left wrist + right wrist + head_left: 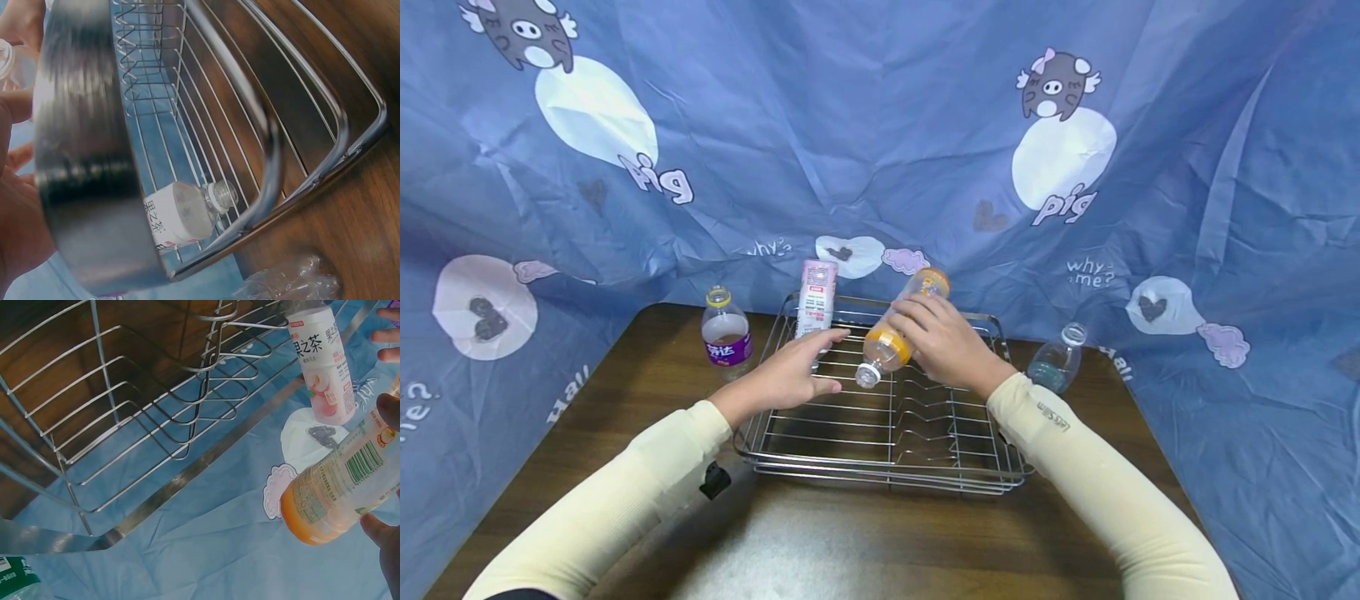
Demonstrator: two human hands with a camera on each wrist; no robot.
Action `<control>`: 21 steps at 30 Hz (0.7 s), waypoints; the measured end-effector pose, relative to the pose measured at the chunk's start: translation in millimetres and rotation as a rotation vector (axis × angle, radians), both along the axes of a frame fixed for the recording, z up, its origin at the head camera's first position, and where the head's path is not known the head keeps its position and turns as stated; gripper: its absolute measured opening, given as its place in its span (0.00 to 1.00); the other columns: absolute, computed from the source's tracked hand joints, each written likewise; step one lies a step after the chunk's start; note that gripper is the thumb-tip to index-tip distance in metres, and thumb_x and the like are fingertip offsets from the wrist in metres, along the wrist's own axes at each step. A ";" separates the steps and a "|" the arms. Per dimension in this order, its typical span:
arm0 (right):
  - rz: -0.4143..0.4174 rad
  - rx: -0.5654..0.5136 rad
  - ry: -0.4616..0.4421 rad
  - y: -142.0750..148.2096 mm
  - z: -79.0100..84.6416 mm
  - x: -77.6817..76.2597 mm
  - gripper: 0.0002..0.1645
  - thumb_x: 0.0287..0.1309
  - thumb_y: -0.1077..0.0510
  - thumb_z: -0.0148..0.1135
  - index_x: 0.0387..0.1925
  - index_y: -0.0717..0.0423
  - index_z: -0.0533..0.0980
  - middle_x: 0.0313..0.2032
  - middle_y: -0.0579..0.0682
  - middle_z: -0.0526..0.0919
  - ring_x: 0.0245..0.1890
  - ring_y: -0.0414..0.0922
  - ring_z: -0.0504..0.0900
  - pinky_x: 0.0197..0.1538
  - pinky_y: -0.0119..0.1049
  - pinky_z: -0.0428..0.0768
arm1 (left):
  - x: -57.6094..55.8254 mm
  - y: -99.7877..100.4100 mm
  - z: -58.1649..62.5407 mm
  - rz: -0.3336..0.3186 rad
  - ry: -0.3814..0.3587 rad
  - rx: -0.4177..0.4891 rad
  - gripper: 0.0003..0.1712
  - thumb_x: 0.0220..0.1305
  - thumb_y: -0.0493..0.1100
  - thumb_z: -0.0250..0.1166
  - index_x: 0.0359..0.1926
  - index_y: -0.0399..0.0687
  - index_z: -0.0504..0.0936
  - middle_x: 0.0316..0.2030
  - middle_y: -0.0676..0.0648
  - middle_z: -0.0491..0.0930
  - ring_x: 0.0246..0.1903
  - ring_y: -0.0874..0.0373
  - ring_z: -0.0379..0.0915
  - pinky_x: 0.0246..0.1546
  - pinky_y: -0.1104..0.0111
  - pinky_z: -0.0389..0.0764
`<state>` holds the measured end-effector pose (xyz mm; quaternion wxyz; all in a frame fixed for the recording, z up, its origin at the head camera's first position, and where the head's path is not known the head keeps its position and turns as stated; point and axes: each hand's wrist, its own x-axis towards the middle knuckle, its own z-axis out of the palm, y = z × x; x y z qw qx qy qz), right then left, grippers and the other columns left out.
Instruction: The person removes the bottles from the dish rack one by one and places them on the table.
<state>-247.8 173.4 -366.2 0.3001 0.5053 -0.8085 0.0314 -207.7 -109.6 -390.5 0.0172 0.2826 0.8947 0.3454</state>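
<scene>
My right hand (943,342) grips a clear plastic bottle with an orange label (887,346) around its middle. Tilted over the wire dish rack (891,481), that bottle has its white-ringed neck pointing down toward me and its base raised. Just left of the neck is my left hand (786,375), fingers and thumb spread apart, holding nothing. A white and pink bottle (815,296) leans neck down in the rack's back left corner. In the left wrist view, its neck (220,197) rests by the rack wires.
A bottle with a purple label (727,348) stands left of the rack on the brown wooden table (880,550). Partly behind my right forearm, a clear bluish bottle (1054,367) stands at the right. A blue patterned curtain (880,150) hangs behind the table.
</scene>
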 end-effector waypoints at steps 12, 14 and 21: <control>0.007 -0.037 -0.060 -3.1 -2.2 2.1 0.36 0.44 0.67 0.74 0.59 0.60 0.74 0.58 0.58 0.78 0.62 0.56 0.74 0.72 0.47 0.65 | -2.7 0.5 -1.2 -0.002 0.003 -0.006 0.48 0.57 0.41 0.76 0.75 0.42 0.63 0.71 0.38 0.66 0.67 0.39 0.65 0.69 0.47 0.64; 0.007 -0.048 -0.071 -2.9 -2.9 2.2 0.37 0.44 0.66 0.76 0.59 0.61 0.74 0.58 0.59 0.78 0.62 0.56 0.74 0.71 0.48 0.66 | -3.8 0.5 -2.6 -0.004 0.007 -0.010 0.48 0.57 0.41 0.76 0.75 0.42 0.63 0.71 0.38 0.66 0.66 0.39 0.66 0.69 0.47 0.64; 0.007 -0.114 -0.142 -2.3 -2.4 4.8 0.39 0.44 0.67 0.77 0.60 0.63 0.73 0.59 0.60 0.77 0.63 0.55 0.74 0.73 0.45 0.64 | -5.6 2.0 -3.5 -0.023 0.022 -0.004 0.48 0.56 0.41 0.77 0.74 0.41 0.63 0.71 0.37 0.66 0.65 0.39 0.68 0.68 0.47 0.66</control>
